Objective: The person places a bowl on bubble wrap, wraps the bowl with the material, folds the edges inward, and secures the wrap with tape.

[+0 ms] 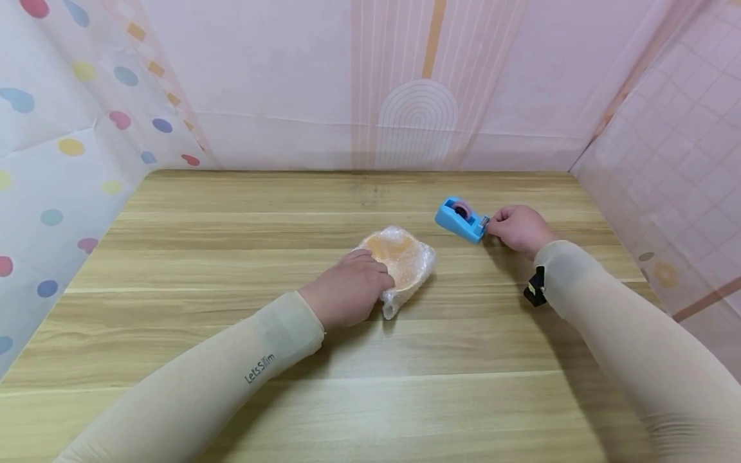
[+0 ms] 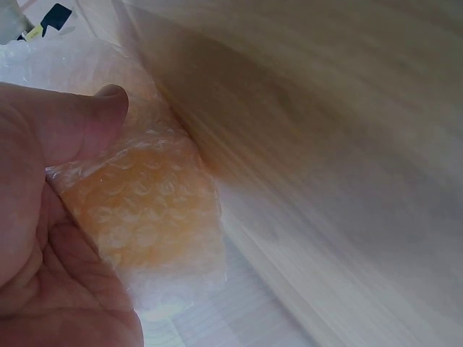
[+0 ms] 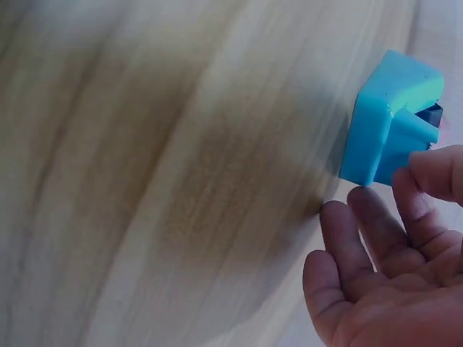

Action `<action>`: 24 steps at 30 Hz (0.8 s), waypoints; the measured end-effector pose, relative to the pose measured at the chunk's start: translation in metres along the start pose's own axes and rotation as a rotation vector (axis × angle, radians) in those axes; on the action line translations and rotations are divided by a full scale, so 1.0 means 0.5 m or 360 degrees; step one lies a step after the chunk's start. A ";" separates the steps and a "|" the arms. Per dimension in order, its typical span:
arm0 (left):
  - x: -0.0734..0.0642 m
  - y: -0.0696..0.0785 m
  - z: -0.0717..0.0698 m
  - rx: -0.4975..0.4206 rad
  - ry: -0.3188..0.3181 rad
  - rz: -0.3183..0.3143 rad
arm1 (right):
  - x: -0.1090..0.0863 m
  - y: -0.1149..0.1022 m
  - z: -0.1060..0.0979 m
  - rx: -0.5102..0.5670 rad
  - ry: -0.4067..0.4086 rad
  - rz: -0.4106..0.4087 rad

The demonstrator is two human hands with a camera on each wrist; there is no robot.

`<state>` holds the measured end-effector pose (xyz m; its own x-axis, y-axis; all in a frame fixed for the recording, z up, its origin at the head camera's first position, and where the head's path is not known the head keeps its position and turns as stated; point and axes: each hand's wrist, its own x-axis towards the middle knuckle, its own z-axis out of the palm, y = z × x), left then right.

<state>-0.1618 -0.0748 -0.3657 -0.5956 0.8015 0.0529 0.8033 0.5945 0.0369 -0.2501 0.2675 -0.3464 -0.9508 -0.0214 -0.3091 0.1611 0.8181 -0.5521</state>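
Note:
A round orange-yellow item wrapped in clear bubble wrap [image 1: 408,260] lies on the wooden table in the head view. My left hand [image 1: 354,287] grips its near left side, with the thumb [image 2: 94,123] pressed over the wrap in the left wrist view. To the right and farther back stands a blue tape dispenser [image 1: 457,220] with a small pinkish roll [image 1: 462,209] in it. My right hand [image 1: 521,229] is at the dispenser's cutter end, thumb and forefinger pinching the tape's end there. Its other fingers are spread loosely below the blue body [image 3: 394,108] in the right wrist view.
The wood-grain table [image 1: 231,257] meets a pink patterned backdrop [image 1: 278,83] at the back. A dotted sheet [image 1: 69,193] hangs on the left and a grid-patterned one [image 1: 689,173] on the right. A black wrist camera [image 1: 535,287] sits under the right cuff.

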 end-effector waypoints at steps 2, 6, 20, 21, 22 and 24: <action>0.000 0.000 -0.001 -0.0003 -0.0002 0.0000 | 0.001 -0.001 0.000 -0.0009 0.0011 -0.0007; -0.001 -0.001 0.000 -0.0015 -0.0005 0.0002 | 0.001 -0.002 -0.001 -0.0022 0.0017 -0.0015; -0.001 -0.001 -0.001 -0.0025 -0.0010 -0.0001 | 0.001 -0.004 0.001 -0.0068 0.0037 -0.0017; -0.001 -0.001 -0.001 -0.0025 -0.0007 -0.0001 | 0.001 -0.004 0.001 -0.0067 0.0038 -0.0021; -0.001 -0.001 -0.001 -0.0026 -0.0006 -0.0002 | 0.002 -0.003 0.001 -0.0069 0.0038 -0.0026; -0.001 -0.001 -0.001 -0.0025 -0.0009 -0.0004 | 0.003 -0.002 0.000 -0.0084 0.0035 -0.0035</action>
<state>-0.1616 -0.0754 -0.3654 -0.5975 0.8005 0.0472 0.8018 0.5953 0.0524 -0.2516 0.2668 -0.3462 -0.9597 -0.0276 -0.2798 0.1264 0.8466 -0.5171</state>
